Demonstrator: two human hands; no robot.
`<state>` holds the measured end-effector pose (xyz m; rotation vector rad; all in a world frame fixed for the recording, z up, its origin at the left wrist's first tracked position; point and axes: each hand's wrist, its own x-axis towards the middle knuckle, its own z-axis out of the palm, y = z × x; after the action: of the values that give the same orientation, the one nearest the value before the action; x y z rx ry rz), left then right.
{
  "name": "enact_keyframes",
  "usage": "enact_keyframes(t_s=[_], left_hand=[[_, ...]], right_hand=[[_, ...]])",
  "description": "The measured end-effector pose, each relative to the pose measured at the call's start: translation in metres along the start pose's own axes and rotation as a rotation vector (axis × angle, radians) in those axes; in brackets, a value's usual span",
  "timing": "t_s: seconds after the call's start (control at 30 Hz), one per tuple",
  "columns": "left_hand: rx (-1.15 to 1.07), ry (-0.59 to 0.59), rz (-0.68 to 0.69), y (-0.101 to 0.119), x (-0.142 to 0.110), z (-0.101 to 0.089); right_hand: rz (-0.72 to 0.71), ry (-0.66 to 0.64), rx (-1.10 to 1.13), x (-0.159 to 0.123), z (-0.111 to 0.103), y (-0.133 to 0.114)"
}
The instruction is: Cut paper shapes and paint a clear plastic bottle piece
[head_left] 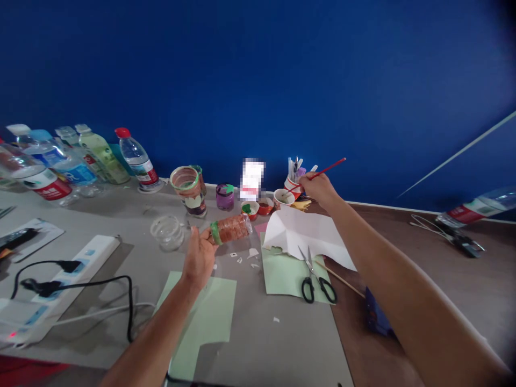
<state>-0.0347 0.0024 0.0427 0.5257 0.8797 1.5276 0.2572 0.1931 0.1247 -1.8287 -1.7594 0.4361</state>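
Observation:
My left hand (199,259) is closed on the green-rimmed end of a cut plastic bottle (233,229) painted reddish brown, held tilted on its side above the table. The bottle's far end is unpainted and clear. In my right hand (318,187) is a thin red paintbrush (328,167), its tip down in a white paper cup (284,198). Close to that cup stand a small red dish of brown paint (265,206) and another with green paint (249,209). Farther left is a painted container (189,191) with a green rim, and a purple jar (224,197).
Scissors (312,277) lie on white paper (300,234) and green paper (282,274). A clear cut bottle piece (167,233) stands left of my hand. Several bottles (139,161) line the left back. A power strip (76,285) with cords sits front left. A blue wall rises behind.

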Motion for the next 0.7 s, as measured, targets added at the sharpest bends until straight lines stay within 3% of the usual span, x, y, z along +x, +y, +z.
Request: enact_keyframes(t_s=[0.7], left_hand=[[0.025,-0.037,0.016,0.000,-0.002,0.002]], right_hand=[[-0.084,0.031,-0.155,-0.017,-0.015,-0.013]])
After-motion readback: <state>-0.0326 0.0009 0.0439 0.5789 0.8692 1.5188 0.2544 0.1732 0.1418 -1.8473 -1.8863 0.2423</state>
